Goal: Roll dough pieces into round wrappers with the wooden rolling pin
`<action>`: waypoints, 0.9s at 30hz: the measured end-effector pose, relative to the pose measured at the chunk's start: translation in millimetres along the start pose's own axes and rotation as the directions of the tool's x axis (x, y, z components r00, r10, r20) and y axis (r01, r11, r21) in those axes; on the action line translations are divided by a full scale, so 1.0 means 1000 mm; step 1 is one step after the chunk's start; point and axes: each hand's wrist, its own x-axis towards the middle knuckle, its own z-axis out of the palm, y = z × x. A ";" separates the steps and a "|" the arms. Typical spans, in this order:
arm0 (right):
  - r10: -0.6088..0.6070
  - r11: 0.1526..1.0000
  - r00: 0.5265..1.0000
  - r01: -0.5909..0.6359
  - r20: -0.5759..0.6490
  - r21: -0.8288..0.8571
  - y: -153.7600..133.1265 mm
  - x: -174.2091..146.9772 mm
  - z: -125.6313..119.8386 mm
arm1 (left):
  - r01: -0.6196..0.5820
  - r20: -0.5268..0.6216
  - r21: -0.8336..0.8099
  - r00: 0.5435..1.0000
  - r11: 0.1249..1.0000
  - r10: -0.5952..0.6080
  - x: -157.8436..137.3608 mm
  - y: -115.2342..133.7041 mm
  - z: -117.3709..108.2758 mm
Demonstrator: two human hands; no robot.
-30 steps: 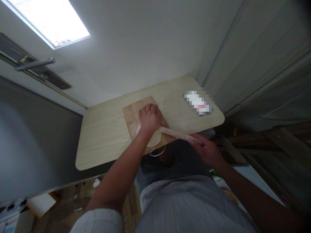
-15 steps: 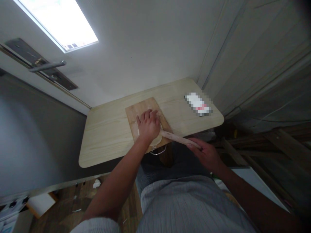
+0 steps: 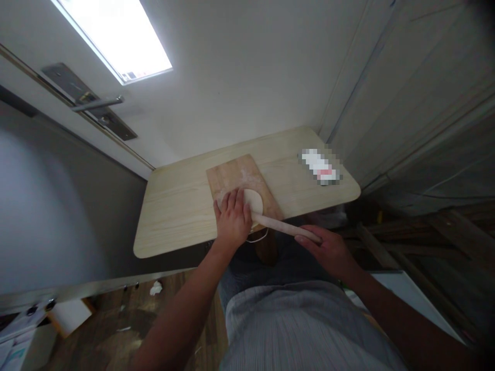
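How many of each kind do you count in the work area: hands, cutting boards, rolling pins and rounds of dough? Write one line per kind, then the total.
Hands: 2 (left hand, right hand)
Cutting board: 1
Rolling pin: 1
Round of dough: 1
Total: 5

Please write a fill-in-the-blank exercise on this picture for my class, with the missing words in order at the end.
1. The right hand grips one end of the wooden ____.
2. The left hand lies partly over the pale, flattened ____.
3. On the table, the pixelated item lies to the ____ of the board.
4. A white crumpled scrap lies on the ____.

Missing words: rolling pin; dough; right; floor.
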 end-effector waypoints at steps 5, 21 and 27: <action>-0.006 1.000 1.000 0.006 -0.005 0.005 -0.003 -0.003 0.001 | 0.050 -0.006 -0.008 0.999 0.999 -0.050 -0.022 -0.003 0.001; 0.076 0.997 0.997 -0.075 -0.033 0.021 0.008 0.014 -0.006 | 0.017 0.096 0.043 0.995 0.999 -0.021 0.014 0.006 -0.003; 0.124 0.992 0.985 -0.125 -0.119 -0.003 0.011 0.025 -0.009 | -0.008 0.109 0.040 0.994 0.999 0.004 0.031 0.010 -0.001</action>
